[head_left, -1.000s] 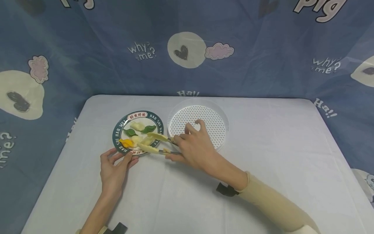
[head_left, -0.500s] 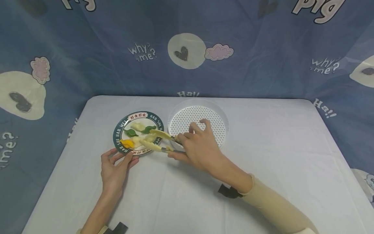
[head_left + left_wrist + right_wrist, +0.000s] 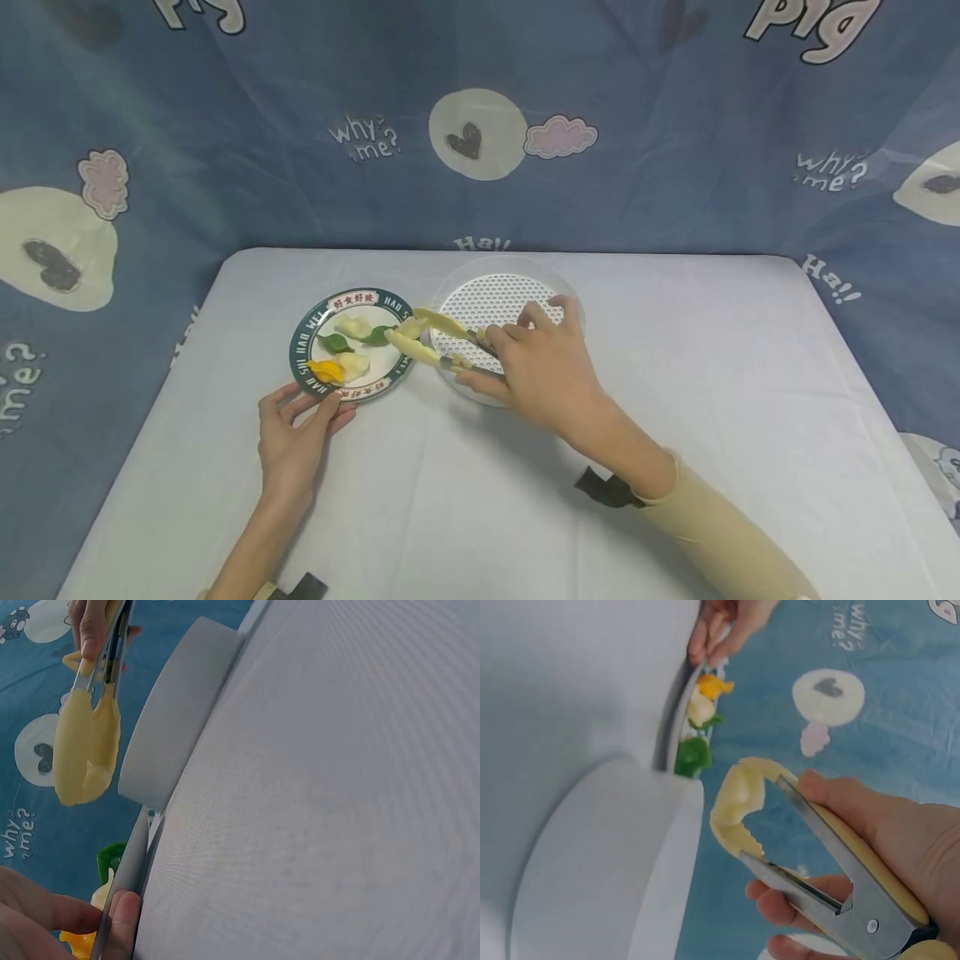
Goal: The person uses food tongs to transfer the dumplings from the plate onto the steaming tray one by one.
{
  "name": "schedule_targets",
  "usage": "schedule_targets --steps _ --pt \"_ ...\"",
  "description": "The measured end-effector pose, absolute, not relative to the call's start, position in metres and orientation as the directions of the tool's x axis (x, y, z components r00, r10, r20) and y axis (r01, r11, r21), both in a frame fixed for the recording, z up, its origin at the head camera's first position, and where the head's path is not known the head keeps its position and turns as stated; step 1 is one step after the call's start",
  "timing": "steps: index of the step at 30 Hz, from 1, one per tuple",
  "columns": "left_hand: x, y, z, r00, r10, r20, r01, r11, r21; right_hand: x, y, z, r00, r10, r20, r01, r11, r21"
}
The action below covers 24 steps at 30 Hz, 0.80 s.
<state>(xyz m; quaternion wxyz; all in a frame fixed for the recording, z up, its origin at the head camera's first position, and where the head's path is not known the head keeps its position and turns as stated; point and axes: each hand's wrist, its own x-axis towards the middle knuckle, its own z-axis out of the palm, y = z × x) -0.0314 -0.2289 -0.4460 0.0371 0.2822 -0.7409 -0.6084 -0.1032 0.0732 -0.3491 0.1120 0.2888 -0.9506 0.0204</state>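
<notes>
My left hand (image 3: 292,437) pinches the near rim of a small round plate (image 3: 303,333) with a dark green lettered border. On the plate lie pale dumpling-like pieces (image 3: 352,325), green ones (image 3: 335,342) and a yellow-orange one (image 3: 325,371). My right hand (image 3: 551,371) grips metal tongs (image 3: 817,817) with yellow tips. Between those tips is a pale yellow dumpling-like piece (image 3: 740,796), held in the air. In the head view the tips stand over the plate's right edge, beside a round white tray (image 3: 495,300) with a perforated bottom.
The white tray's tall side wall (image 3: 180,712) rises from the table, close to the plate's right edge. A white cloth (image 3: 712,350) covers the table. Behind it hangs a blue printed curtain (image 3: 300,192).
My right hand has moved right and away from me with the tongs, and a pale piece has left the plate between their tips. My left hand stays at the plate's rim.
</notes>
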Motion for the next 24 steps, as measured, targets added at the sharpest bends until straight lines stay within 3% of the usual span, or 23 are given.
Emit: schedule_targets --steps 24 --pt "-0.031 -0.230 -0.447 -0.838 -0.464 -0.286 -0.371 0.102 0.923 -0.112 0.102 -0.345 -0.837 -0.474 0.275 -0.489 0.872 0.014"
